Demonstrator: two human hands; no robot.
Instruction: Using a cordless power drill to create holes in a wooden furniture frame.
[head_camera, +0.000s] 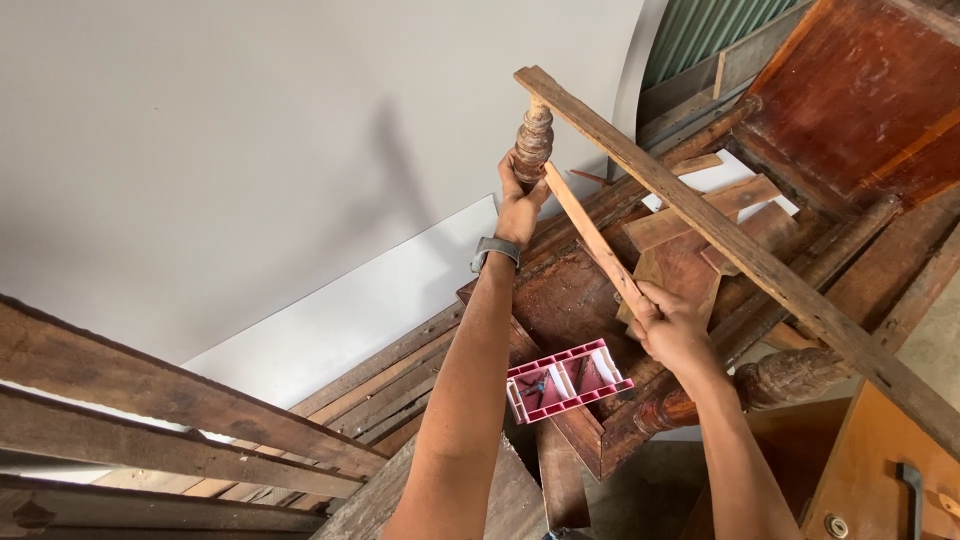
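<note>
My left hand (519, 196) is raised and closed around a turned, bulbous wooden post (534, 140), just below where a long weathered plank (740, 250) rests across its top. My right hand (672, 325) grips the lower end of a thin reddish wooden strip (590, 235) that slants up toward the post by my left hand. A grey wristband (496, 251) sits on my left wrist.
Below my arms lies a red plastic tray (566, 381) with compartments on a heap of old dark boards. Another turned wooden leg (770, 382) lies at the right. A brown panel (860, 90) leans top right. Rough planks (150, 410) run lower left against a pale wall (250, 150).
</note>
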